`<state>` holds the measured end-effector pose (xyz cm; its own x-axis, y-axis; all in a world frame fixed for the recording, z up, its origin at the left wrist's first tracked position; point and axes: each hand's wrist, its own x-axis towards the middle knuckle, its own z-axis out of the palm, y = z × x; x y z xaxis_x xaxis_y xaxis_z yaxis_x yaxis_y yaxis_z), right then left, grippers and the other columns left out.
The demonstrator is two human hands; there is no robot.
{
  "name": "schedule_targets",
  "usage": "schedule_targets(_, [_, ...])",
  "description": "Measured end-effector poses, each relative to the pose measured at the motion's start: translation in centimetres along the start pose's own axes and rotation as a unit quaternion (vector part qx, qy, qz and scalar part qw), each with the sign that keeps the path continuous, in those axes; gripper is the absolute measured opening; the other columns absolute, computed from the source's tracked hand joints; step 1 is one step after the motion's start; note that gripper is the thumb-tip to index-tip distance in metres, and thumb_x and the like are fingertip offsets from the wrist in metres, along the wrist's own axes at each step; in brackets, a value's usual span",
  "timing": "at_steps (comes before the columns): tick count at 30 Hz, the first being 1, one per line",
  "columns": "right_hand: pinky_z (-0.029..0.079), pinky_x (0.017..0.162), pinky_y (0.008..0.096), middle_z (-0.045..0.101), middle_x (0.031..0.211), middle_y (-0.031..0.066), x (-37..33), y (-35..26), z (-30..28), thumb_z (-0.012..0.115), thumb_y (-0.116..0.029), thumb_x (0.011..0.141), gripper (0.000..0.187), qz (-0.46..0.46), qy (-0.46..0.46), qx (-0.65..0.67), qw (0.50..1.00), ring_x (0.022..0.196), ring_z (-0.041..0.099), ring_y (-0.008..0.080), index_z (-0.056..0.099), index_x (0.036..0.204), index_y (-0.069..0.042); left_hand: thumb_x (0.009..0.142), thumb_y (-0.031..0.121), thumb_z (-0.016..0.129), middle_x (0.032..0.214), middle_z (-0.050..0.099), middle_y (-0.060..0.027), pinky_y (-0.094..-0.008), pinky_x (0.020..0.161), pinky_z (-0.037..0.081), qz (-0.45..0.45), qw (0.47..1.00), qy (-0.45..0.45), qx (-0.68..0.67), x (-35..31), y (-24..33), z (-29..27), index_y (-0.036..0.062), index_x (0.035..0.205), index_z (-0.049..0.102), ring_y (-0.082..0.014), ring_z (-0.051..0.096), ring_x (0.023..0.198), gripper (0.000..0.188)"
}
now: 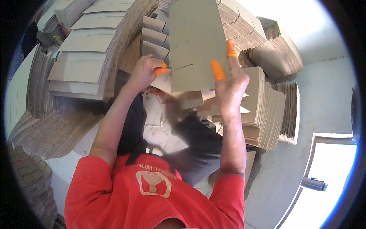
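Observation:
A long grey cardboard sheet (196, 49) with short slits stands upright in front of me. My right hand (232, 84) grips its right edge between thumb and fingers, with orange covers on the fingertips. My left hand (146, 71) is closed close to the sheet's left edge, also with orange finger covers. Below those fingers a pale slotted cardboard strip (163, 83) shows in part; whether they pinch it is hidden. Behind the left hand, several cardboard pieces (154, 38) stand in a row with slits in them.
Tall stacks of slotted cardboard sheets (85, 49) rise at the left. More cardboard stacks (263, 108) stand to my right, and another stack (276, 51) lies at the far right. A pale wall (316, 95) and a bright opening (328, 171) are on the right side.

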<state>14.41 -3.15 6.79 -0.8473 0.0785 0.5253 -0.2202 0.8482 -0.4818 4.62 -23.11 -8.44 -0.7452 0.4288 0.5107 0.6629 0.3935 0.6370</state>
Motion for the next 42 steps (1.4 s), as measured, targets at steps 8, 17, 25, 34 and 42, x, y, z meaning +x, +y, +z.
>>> schedule_targets(8, [0.052,0.078,0.0322,0.067,0.099,0.0172,-0.2,0.1,0.4,0.068,0.003,0.086,0.050,-0.055,0.023,0.027,0.998,0.091,0.068,0.0200,0.052,0.134,0.000,0.075,0.005,0.076,0.077,0.067,-0.0141,-0.0450,0.087,0.050,0.022,1.000,0.005,-0.015,-0.2,-0.3,-0.1,0.0010,0.086,0.070,-0.0333,0.064,0.072,0.013])
schedule_targets(17, [0.053,0.069,0.0307,0.069,0.088,0.0179,0.4,0.1,0.7,0.067,0.005,0.085,0.057,-0.026,-0.015,-0.004,1.000,0.077,0.070,0.0210,0.050,0.139,-0.001,0.077,0.013,0.075,0.072,0.063,-0.0124,-0.0430,0.068,0.048,0.040,0.999,0.023,-0.028,0.3,-0.2,0.2,0.0055,0.083,0.071,-0.0311,0.059,0.075,0.011])
schedule_targets(25, [0.051,0.061,0.0321,0.063,0.070,0.0124,0.6,0.4,2.3,0.070,0.003,0.084,0.063,0.036,-0.082,0.000,0.996,0.060,0.057,0.0147,0.048,0.143,-0.005,0.074,0.004,0.075,0.080,0.068,-0.0150,-0.0457,0.081,0.050,-0.013,1.000,0.001,-0.024,0.0,-0.7,0.4,0.0010,0.086,0.069,-0.0338,0.064,0.074,0.013])
schedule_targets(34, [0.052,0.060,0.0378,0.064,0.071,0.0174,0.3,1.3,5.3,0.064,0.005,0.086,0.065,-0.001,-0.145,0.055,0.988,0.059,0.063,0.0271,0.041,0.146,-0.004,0.076,0.000,0.068,0.083,0.061,-0.0177,-0.0468,0.074,0.047,-0.023,0.999,-0.004,-0.025,0.3,-1.4,0.6,0.0066,0.090,0.071,-0.0391,0.060,0.082,0.017])
schedule_targets(42, [0.052,0.065,0.0485,0.063,0.080,0.0305,0.8,2.0,6.9,0.061,0.012,0.075,0.055,-0.085,-0.201,0.050,0.975,0.078,0.064,0.0477,0.041,0.127,0.014,0.076,0.002,0.070,0.079,0.062,-0.0158,-0.0455,0.075,0.046,-0.017,1.000,-0.002,-0.011,0.2,-1.5,1.1,0.0053,0.089,0.071,-0.0360,0.060,0.081,0.014])
